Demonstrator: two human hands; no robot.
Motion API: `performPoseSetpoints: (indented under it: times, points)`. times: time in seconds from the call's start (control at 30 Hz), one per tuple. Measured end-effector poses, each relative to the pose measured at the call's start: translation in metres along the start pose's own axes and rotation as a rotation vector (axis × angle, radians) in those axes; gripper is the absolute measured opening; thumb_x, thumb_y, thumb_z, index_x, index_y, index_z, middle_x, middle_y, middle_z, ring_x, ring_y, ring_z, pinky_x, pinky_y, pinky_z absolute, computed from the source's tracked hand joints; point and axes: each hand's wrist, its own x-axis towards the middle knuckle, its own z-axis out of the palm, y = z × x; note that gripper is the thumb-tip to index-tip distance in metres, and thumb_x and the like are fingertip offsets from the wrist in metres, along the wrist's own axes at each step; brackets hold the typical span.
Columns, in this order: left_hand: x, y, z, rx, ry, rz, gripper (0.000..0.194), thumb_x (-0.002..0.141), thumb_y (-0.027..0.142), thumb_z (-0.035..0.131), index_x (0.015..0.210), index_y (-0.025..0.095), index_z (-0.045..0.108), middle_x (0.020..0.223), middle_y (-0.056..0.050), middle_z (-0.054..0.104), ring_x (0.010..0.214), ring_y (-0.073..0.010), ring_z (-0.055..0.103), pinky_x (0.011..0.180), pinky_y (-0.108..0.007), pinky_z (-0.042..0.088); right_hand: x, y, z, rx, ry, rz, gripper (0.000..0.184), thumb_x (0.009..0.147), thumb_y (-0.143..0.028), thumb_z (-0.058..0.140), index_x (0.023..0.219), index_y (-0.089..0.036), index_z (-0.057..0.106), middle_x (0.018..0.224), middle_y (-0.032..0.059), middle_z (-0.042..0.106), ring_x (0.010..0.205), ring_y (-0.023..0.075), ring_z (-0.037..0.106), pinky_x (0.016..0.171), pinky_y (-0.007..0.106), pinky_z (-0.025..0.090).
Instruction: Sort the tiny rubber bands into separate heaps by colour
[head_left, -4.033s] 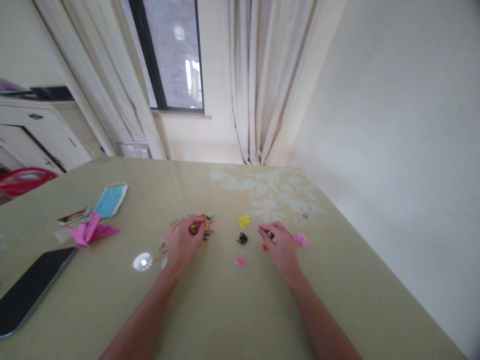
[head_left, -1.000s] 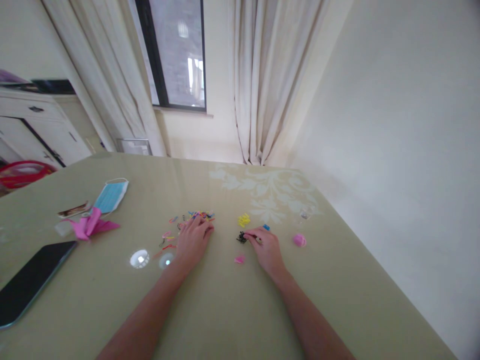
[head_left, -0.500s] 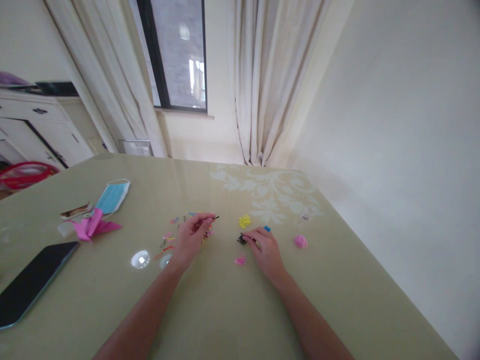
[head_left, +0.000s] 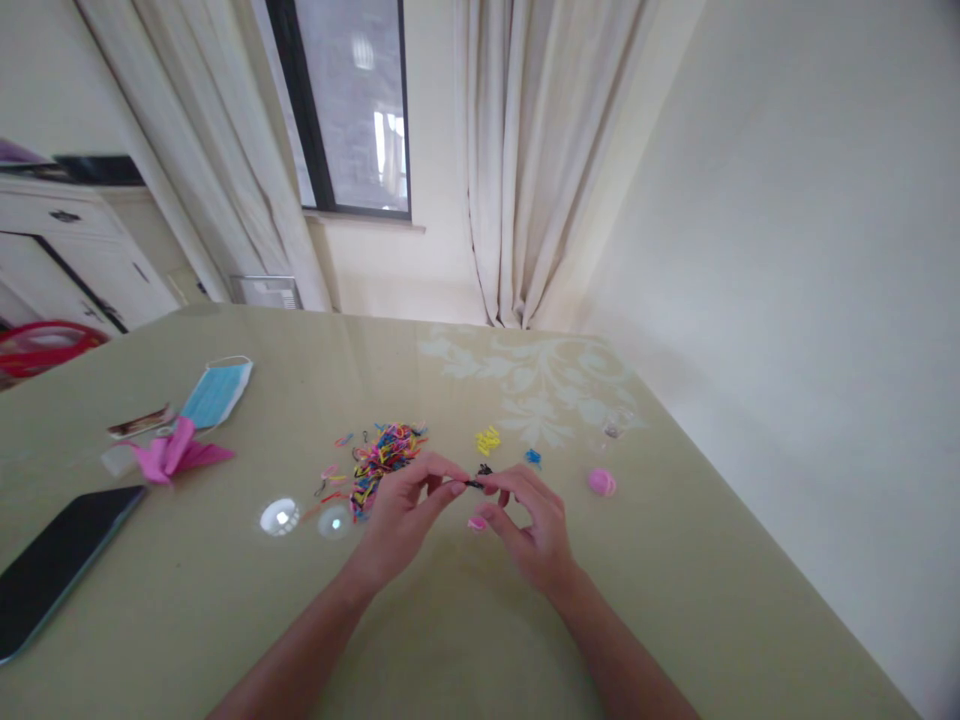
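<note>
My left hand (head_left: 409,510) pinches a small black rubber band (head_left: 474,484) between thumb and forefinger. My right hand (head_left: 536,525) meets it from the other side, its fingertips at the band's end and its thumb spread apart below. Just behind the fingertips lies a small black heap of bands (head_left: 484,468), partly hidden. A pink heap (head_left: 477,523) sits under the gap between my hands. Beyond are a yellow heap (head_left: 487,440) and a blue one (head_left: 532,457). Beside my left hand spreads a large mixed pile of coloured bands (head_left: 386,455), with several loose ones at its left.
Two clear round lids or domes (head_left: 280,518) are left of the pile. Farther left lie a phone (head_left: 64,545), a pink folded-paper figure (head_left: 178,455) and a blue face mask (head_left: 217,393). A pink ball (head_left: 601,482) and a small clear cup (head_left: 613,430) stand right, near the wall.
My left hand has moved right from over the mixed pile, bringing the black band to my right hand. My right thumb has spread from its fingers. The pile and blue heap are now uncovered.
</note>
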Motion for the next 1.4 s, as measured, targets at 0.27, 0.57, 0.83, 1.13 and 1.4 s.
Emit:
performPoseSetpoints:
  times: [0.27,0.57,0.83,1.13,1.4]
  points:
    - [-0.005,0.002,0.009,0.119,-0.085,0.101,0.015,0.097,0.035,0.073,0.095,0.023,0.081,0.087,-0.004,0.077,0.078,-0.0158,0.066,0.071,-0.026,0.051,0.002,-0.011,-0.003,-0.027,0.079,-0.055,0.009,0.098,-0.015,0.067,0.098,-0.021,0.074,0.076,0.0018,0.070,0.070,0.0169,0.062,0.067,0.031,0.052]
    - [0.010,-0.018,-0.021,0.655,0.060,0.147,0.025,0.106,0.033,0.054,0.108,0.024,0.078,0.108,-0.007,0.079,0.104,-0.0254,0.070,0.098,-0.041,0.051,-0.003,-0.016,-0.012,0.013,0.213,-0.156,0.039,0.091,-0.001,0.070,0.119,-0.026,0.078,0.088,0.0036,0.077,0.070,0.0170,0.063,0.066,0.033,0.055]
    - [0.012,-0.038,-0.047,1.169,-0.117,-0.166,0.020,0.097,0.026,0.063,0.111,0.025,0.078,0.117,-0.010,0.074,0.117,-0.0357,0.063,0.099,-0.051,0.047,0.001,-0.022,-0.015,0.093,0.271,-0.147,0.042,0.089,0.000,0.071,0.119,-0.028,0.081,0.088,0.0045,0.078,0.069,0.0173,0.066,0.060,0.031,0.055]
    - [0.016,-0.041,-0.048,1.165,-0.129,-0.186,0.022,0.100,0.033,0.058,0.102,0.026,0.079,0.111,-0.008,0.076,0.112,-0.0326,0.065,0.098,-0.047,0.047,0.002,-0.014,-0.014,0.043,0.266,-0.058,0.027,0.095,-0.010,0.072,0.114,-0.025,0.083,0.079,0.0028,0.074,0.064,0.0150,0.060,0.060,0.029,0.052]
    - [0.020,-0.044,-0.052,0.997,0.039,-0.046,0.020,0.093,0.030,0.061,0.092,0.026,0.081,0.096,-0.008,0.078,0.093,-0.0307,0.070,0.084,-0.043,0.052,-0.001,0.034,0.000,-0.306,0.043,0.121,0.023,0.104,-0.030,0.063,0.106,-0.021,0.084,0.073,0.0025,0.069,0.060,0.0152,0.057,0.060,0.029,0.048]
